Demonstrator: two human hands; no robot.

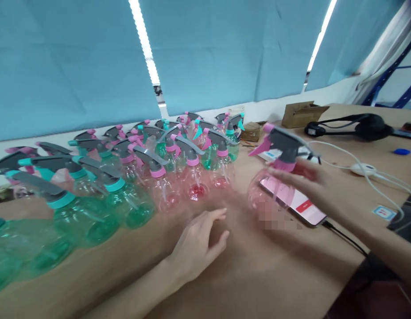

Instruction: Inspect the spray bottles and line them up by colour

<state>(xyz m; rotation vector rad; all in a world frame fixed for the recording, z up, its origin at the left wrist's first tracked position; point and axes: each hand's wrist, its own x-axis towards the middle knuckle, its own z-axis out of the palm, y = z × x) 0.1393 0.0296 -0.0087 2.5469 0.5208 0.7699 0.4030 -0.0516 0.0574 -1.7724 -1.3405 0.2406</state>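
My right hand (pixel 300 177) grips a pink spray bottle (pixel 275 188) with a grey and pink trigger head, round the neck just below its pink collar. The bottle is tilted a little, in front of a phone (pixel 307 206) with a lit screen. Nothing is in my left hand (pixel 200 239), whose thumb and fingers are apart over the table. Beyond it stand several pink spray bottles (pixel 196 181). Green spray bottles (pixel 134 208) with turquoise collars stand to the left, in crowded rows.
A black headset (pixel 368 126) and a cardboard box (pixel 303 115) sit at the back right of the table (pixel 258 274). White cables run past a white mouse-like device (pixel 362 169). A blue cap (pixel 402 151) lies at the right. Blue blinds (pixel 225 53) hang behind.
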